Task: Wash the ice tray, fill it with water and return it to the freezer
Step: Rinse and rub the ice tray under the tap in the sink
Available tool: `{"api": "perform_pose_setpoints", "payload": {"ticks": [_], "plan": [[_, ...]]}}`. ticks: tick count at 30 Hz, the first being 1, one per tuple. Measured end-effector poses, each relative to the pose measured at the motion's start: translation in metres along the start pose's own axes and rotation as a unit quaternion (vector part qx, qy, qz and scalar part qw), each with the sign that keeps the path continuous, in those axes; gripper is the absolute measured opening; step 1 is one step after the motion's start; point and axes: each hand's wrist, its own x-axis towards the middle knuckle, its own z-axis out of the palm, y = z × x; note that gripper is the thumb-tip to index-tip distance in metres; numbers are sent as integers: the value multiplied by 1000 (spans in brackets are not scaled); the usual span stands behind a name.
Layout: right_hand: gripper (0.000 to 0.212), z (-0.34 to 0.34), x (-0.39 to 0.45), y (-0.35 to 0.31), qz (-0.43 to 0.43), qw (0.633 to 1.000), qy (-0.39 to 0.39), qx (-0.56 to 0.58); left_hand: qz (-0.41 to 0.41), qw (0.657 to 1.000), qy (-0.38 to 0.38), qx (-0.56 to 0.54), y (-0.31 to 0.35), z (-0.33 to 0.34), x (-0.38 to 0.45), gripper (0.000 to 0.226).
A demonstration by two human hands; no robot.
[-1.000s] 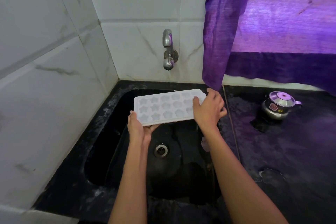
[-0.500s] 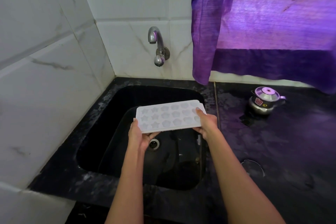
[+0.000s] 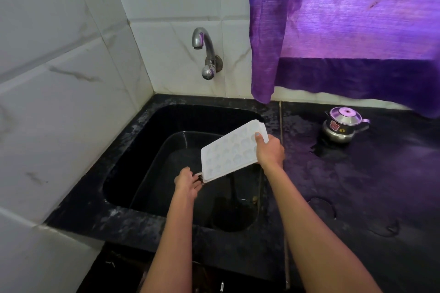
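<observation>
1. Where it lay nearly level over the sink half a second ago, the white ice tray [image 3: 232, 153] now tilts steeply, its right end raised and its lower left corner dipped toward the basin, the moulded side facing the camera.
2. It hangs in the air above the black sink [image 3: 152, 150], over the right half of the basin and touching nothing but the hands.
3. At the upper right edge the right hand [image 3: 270, 152] grips the tray, thumb laid across the face and the other fingers curled behind it; earlier this hand sat lower, at the tray's right end.
4. Earlier the left hand [image 3: 187, 184] held the left end from beneath; now it sits below the lowered corner, its fingers loosely curled and touching that corner, and whether they pinch it I cannot tell.
5. Both bare forearms reach in from the bottom of the view.
6. On the tiled back wall above the sink a chrome tap [image 3: 206, 54] stands with no water running.
7. Around the sink runs a dark, wet-looking tabletop [image 3: 357, 185], with a small steel kettle [image 3: 342, 125] well to the right of the tray.
8. Over the right side hangs a purple curtain [image 3: 345, 26], lit from behind.
9. White marbled tiles cover the left wall [image 3: 59, 78].
</observation>
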Motion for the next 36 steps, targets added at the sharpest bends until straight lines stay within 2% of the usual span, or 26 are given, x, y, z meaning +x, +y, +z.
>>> {"api": "perform_pose_setpoints", "payload": {"ticks": [7,10,16,20,26,31,36], "plan": [[41,5,-17,-7,-103,987,-23,-119,-3,999,-2,42,-15,9,-6,41],[43,6,-25,-10,-138,977,-30,-162,-4,999,-10,42,-21,15,-10,28],[44,17,-38,-7,-203,950,-39,-236,11,999,-22,47,-31,30,-21,42],[46,25,-48,-2,-229,940,-41,-248,16,998,-28,48,-32,33,-28,40],[57,33,-68,-7,-275,918,-36,-283,26,997,-37,67,-24,27,-33,23],[61,29,-78,-17,-291,910,-13,-295,41,993,-48,105,-15,20,-33,40],[63,21,-91,-35,-317,904,49,-283,45,989,-61,129,-5,9,-35,43]]}}
